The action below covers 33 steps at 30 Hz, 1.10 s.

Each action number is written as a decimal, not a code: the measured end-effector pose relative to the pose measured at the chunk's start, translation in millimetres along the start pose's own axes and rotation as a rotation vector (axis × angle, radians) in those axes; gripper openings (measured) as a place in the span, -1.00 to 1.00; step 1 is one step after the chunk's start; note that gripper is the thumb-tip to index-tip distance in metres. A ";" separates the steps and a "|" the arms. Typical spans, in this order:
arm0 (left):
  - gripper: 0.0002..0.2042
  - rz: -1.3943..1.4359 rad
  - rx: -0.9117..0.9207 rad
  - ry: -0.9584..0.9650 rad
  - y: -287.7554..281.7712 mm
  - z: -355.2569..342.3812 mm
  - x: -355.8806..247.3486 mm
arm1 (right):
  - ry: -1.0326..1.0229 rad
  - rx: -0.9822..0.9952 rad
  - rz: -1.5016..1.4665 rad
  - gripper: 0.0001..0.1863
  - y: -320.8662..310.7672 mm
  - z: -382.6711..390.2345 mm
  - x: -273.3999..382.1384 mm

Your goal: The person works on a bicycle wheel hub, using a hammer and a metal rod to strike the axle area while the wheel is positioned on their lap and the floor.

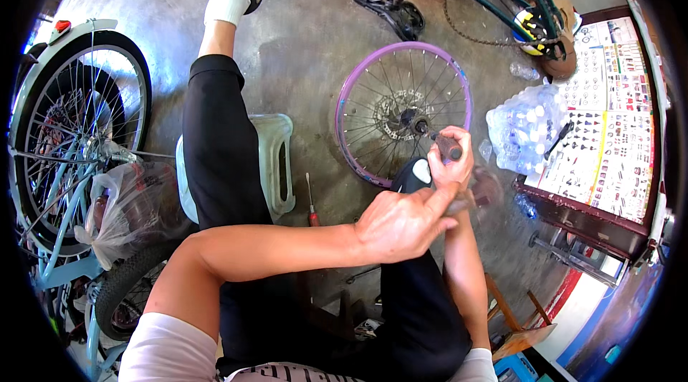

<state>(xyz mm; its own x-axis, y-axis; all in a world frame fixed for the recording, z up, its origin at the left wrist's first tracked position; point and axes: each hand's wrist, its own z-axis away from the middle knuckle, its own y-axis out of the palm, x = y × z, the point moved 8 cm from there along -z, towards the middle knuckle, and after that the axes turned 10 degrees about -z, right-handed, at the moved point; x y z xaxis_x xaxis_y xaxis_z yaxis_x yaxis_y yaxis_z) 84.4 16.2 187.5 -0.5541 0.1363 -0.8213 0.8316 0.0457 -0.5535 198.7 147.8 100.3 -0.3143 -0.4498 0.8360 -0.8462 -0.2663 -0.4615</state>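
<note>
The person sits on a low pale-green plastic stool (276, 160) on the concrete floor (308, 31), one leg stretched out ahead, and works on a purple-rimmed bicycle wheel (403, 113) that stands close in front of the right knee. The wheel faces up toward the viewer, its thin spokes running in to a hub with a disc rotor at the middle; the rim is purple with a short blue patch on its left side. The right hand (450, 160) is closed around the dark, worn handle of a tool (438, 141) whose long axis runs from the fist up and to the left, its far end meeting the wheel's hub. The left hand (403, 223) sits just below and against the right, its fingers curled in loosely and its thumb stretched toward the right wrist; whether it grips anything of its own I cannot tell. On the floor just beside the stool lies a red-handled screwdriver (311, 203), its shaft pointing away from the person. Off to the left stands a light-blue bicycle (68, 138) with a clear plastic bag (122, 206) hanging on it, and to the right a shrink-wrapped pack of water bottles (524, 127) rests beside a dark wooden cabinet (584, 213).
</note>
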 end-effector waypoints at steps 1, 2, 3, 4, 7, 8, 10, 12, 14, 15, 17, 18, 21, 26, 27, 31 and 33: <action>-0.41 0.009 -0.007 0.053 -3.6 1.6 -6.3 | 0.018 -0.006 0.034 -0.64 2.4 -0.9 3.5; -0.40 0.018 -0.014 0.106 -5.7 3.8 -11.0 | 0.031 -0.029 -0.014 -0.65 0.3 0.9 4.1; -0.40 0.022 0.004 0.112 -3.1 7.1 -10.5 | 0.044 -0.052 -0.062 -0.66 -4.4 3.8 3.2; -0.40 0.030 0.019 0.124 0.1 9.3 -10.9 | 0.053 -0.076 -0.104 -0.67 -11.6 5.2 1.8; -0.41 0.040 0.047 0.139 7.4 12.8 -6.1 | 0.113 -0.152 -0.268 -0.64 -28.8 8.8 -2.0; -0.42 0.041 0.056 0.141 8.8 13.6 -4.8 | 0.115 -0.154 -0.281 -0.64 -29.9 9.4 -1.4; -0.43 0.023 0.084 0.129 10.7 14.5 -1.5 | 0.090 -0.131 -0.224 -0.65 -28.0 11.7 2.4; -0.43 0.021 0.094 0.125 12.7 14.4 -1.4 | 0.090 -0.111 -0.189 -0.64 -26.6 15.3 1.5; -0.43 0.030 0.091 0.128 14.3 13.9 -1.9 | 0.119 -0.099 -0.183 -0.62 -23.1 20.1 -3.0; -0.43 0.022 0.097 0.128 14.5 14.2 -1.6 | 0.074 -0.073 -0.134 -0.61 -20.7 19.6 0.4; -0.44 0.010 0.109 0.128 15.1 14.8 -1.3 | -0.012 -0.020 -0.034 -0.60 -14.6 16.7 11.1; -0.44 0.014 0.105 0.128 15.0 15.2 -1.0 | -0.019 0.000 -0.015 -0.60 -11.5 16.6 12.6; -0.44 0.037 0.088 0.139 13.0 13.8 -2.1 | -0.010 0.042 0.041 -0.61 -7.1 16.5 15.5; -0.44 0.058 0.088 0.127 14.1 16.3 2.1 | -0.045 0.123 0.106 -0.62 7.7 17.2 30.2; -0.44 0.054 0.092 0.122 14.9 16.8 2.9 | -0.057 0.139 0.112 -0.62 9.7 17.7 31.8; -0.44 0.054 0.097 0.126 16.7 15.5 2.8 | -0.104 0.182 0.151 -0.62 9.2 18.3 34.4; -0.45 0.044 0.087 0.126 14.8 16.7 3.4 | -0.123 0.196 0.138 -0.63 11.7 20.7 34.0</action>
<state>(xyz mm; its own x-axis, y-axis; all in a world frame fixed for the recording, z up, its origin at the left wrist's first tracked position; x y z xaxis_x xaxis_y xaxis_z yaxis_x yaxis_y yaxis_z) 94.1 0.8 174.2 -0.5030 0.2600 -0.8243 0.8457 -0.0485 -0.5314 187.0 111.8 117.1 -0.3565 -0.5903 0.7242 -0.6955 -0.3499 -0.6276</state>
